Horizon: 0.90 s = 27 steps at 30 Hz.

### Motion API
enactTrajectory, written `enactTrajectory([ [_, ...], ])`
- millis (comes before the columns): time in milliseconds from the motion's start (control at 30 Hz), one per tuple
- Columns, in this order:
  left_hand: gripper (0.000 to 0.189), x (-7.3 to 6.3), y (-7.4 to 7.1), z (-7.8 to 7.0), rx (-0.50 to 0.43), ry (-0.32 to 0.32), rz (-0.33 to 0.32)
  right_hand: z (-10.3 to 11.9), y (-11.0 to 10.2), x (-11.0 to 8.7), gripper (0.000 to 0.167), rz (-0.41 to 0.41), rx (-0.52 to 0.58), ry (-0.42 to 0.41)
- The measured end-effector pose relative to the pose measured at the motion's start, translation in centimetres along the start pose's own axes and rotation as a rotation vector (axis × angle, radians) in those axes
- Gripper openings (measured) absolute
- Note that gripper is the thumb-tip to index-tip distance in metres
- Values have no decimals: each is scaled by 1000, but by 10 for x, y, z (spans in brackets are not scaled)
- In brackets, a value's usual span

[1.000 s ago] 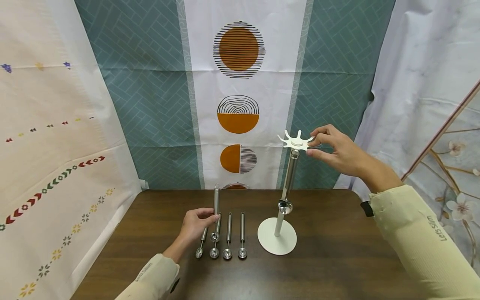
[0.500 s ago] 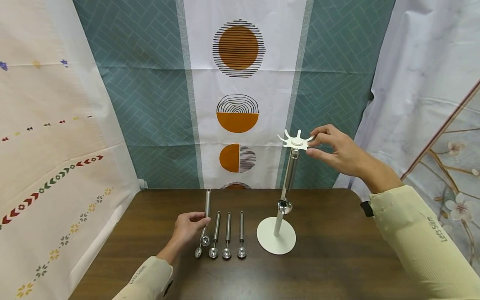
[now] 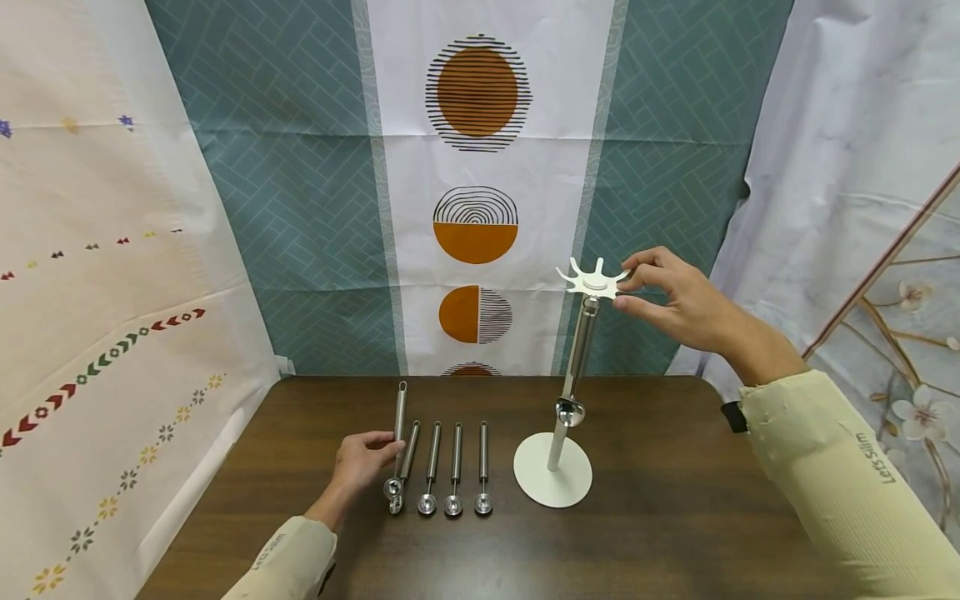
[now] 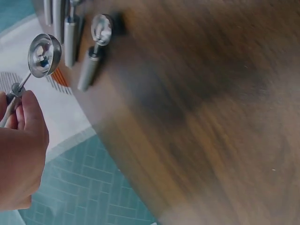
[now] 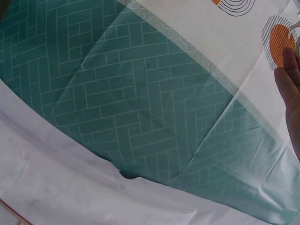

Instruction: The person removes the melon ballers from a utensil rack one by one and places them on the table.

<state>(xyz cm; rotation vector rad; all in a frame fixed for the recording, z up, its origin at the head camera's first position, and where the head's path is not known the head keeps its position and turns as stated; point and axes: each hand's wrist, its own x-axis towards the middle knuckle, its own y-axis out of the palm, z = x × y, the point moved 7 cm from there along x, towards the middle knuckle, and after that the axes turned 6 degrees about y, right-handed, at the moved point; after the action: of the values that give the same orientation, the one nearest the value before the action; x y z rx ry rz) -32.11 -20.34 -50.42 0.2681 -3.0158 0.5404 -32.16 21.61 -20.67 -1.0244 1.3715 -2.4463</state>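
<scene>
My left hand (image 3: 363, 458) pinches the steel handle of a melon baller (image 3: 401, 417), which it holds above the left end of a row. In the left wrist view that melon baller's round bowl (image 4: 44, 55) sticks out past the fingers. Its bowl overlaps another melon baller (image 3: 410, 450) lying on the table, partly hiding that one's head. My right hand (image 3: 678, 304) pinches one hook of a white hanging stand (image 3: 552, 492) between thumb and fingers. From the stand's top a steel scoop (image 3: 577, 358) hangs in front of the pole.
Three more melon ballers lie side by side, handles pointing away: one (image 3: 433, 458), a second (image 3: 457, 458) and a third (image 3: 483, 458) nearest the stand. They rest on a dark wooden table (image 3: 637, 517). Patterned cloth (image 3: 315, 208) hangs behind and along both sides.
My left hand has carried the melon baller leftward, from over the second one in the row to over the leftmost, and slightly lower. My right hand stays on the stand.
</scene>
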Motion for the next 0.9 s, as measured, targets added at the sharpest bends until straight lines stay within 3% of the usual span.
enactTrajectory([
  [100, 27, 1, -3, 5, 24, -9, 0, 0, -1, -1, 10, 0, 0, 1],
  [300, 26, 4, -12, 18, 196, -10, -17, 1, 0, 0, 11, -1, 3, -7],
  [567, 26, 5, -19, 32, 255, -16, -20, 0, 0, 0, 11, -2, 5, 4],
  [900, 26, 6, -17, 53, 136, -82, -19, 1, 0, 0, 10, 1, 8, 2],
])
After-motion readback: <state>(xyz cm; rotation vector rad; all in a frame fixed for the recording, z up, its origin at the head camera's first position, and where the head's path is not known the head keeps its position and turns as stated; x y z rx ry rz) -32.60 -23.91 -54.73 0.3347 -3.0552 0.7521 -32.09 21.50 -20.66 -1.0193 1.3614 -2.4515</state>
